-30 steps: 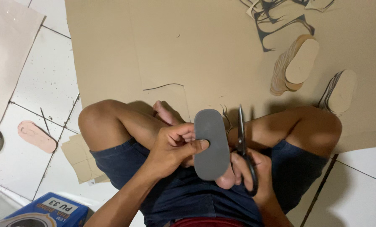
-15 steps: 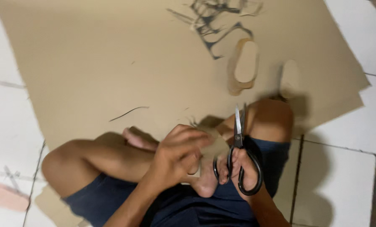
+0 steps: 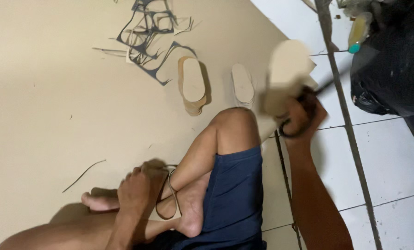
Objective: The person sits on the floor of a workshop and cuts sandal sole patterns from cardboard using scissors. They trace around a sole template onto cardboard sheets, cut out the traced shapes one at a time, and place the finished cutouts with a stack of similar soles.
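Seated cross-legged on a big cardboard sheet, one hand at the feet and the other stretched out with a cut sole.

Nearest, the left hand [image 3: 137, 187] rests on the crossed feet, fingers curled round a thin curved offcut strip [image 3: 166, 199] beside the ankle, seemingly to lift it off the lap. Further out, past the raised knee, the right hand [image 3: 299, 118] is clenched round black scissors [image 3: 304, 111] and also pinches a tan sole-shaped cutout [image 3: 288, 65], blurred, over the right edge of the cardboard sheet [image 3: 54, 115] where it meets the white tiles [image 3: 378, 148]. Beyond lie a single sole [image 3: 242, 83] and a neat stack of soles [image 3: 191, 85], kept together within reach. At the far edge sit dark leftover scraps [image 3: 147, 32]; a black bag [image 3: 392, 65] stands on the tiles.
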Available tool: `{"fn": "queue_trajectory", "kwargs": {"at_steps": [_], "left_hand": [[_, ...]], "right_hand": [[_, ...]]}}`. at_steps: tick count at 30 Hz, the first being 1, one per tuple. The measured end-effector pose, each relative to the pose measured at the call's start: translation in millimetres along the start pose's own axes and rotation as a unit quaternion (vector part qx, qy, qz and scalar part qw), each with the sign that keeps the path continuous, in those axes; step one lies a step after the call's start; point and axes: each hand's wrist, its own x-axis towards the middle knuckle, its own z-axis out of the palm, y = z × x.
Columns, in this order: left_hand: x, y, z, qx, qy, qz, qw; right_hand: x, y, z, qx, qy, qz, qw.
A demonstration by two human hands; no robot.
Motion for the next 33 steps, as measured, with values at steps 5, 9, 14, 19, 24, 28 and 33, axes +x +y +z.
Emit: {"fn": "queue_trajectory", "kwargs": {"at_steps": [5, 9, 14, 19, 24, 28, 33], "left_hand": [[-3, -16, 5, -0.260, 0.016, -0.055, 0.964], [-13, -34, -20, -0.576, -0.028, -0.155, 0.802], [-51, -37, -31, -0.882, 0.142, 0.038, 0.448], [-90, 10, 6, -0.774, 0.051, 0.055, 0.628], [-117, 0, 0, -0.729, 0.103, 0.111, 0.668], [-115, -35, -36, -0.787, 0.187, 0.100, 0.579], [-134, -46, -50, -0.820, 0.163, 0.112, 0.538]], "right_hand": [[4, 1, 16, -0.037, -0.160, 0.193, 0.967], [-41, -15, 19, -0.038, -0.141, 0.101, 0.984], [-116, -56, 46, 0.070, -0.242, 0.163, 0.954], [-187, -85, 82, 0.169, -0.428, 0.095, 0.883], [-224, -84, 94, 0.139, -0.430, 0.121, 0.884], [-221, -89, 86, 0.078, -0.508, 0.218, 0.830], [-232, -111, 84, 0.141, -0.571, 0.333, 0.737]]}}
